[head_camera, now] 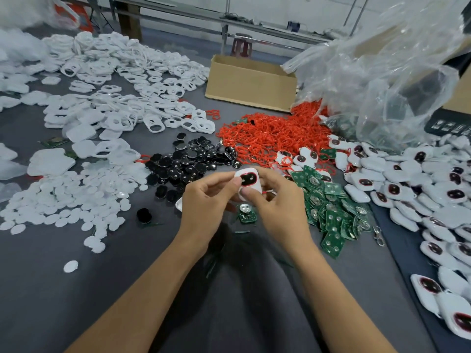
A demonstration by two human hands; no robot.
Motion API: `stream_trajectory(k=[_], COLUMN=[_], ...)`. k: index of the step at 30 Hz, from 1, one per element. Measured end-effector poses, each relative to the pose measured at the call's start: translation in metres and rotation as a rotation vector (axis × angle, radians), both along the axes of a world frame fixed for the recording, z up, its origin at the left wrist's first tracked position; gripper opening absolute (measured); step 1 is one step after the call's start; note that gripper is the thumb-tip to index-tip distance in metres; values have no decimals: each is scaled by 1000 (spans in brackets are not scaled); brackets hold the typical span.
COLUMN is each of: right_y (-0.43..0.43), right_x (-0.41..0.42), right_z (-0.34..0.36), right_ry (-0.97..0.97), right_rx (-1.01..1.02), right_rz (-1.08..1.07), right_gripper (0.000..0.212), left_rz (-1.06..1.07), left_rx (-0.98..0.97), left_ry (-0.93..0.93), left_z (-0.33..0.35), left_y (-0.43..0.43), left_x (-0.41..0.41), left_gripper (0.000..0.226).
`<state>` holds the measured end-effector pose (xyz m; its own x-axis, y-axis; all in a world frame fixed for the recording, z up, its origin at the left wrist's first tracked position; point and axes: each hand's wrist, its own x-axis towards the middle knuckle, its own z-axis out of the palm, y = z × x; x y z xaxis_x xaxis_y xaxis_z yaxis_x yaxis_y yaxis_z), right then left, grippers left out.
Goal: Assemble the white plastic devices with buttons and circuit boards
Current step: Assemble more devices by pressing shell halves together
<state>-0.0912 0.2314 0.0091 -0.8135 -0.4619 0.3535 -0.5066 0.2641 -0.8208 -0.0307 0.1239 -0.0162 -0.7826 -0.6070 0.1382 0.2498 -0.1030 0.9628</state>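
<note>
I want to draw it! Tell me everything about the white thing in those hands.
The white device is a small, rounded, glossy plastic shell. Its face has a dark oval window ringed in red. It is held above the grey table, facing the camera. The left hand pinches its left edge; the right hand grips its right side, thumb on its lower front.

Glossy white plastic shell (248, 183), matt grey table (127, 289), cardboard box (251, 87)
</note>
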Motion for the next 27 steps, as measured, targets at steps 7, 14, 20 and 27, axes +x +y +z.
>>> stream_trajectory(k=[7,14,20,27], right_y=[13,10,12,12], right_x=[-9,-7,-7,-5], right_z=[-14,-18,-16,-15], right_ry=[-242,-379,-371,-367], right_rx=[-174,-201,-236,-273], right_rz=[135,227,188,193], right_gripper=[30,24,32,29], left_rz=[-13,-30,-95,-96], left_rx=[-12,-81,-110,-100], left_ry=[-10,-31,-31,-11], left_z=[-1,-2,-3,-2], left_y=[2,2,2,4], left_x=[-4,-4,-3,-3], left_gripper=[14,14,11,11])
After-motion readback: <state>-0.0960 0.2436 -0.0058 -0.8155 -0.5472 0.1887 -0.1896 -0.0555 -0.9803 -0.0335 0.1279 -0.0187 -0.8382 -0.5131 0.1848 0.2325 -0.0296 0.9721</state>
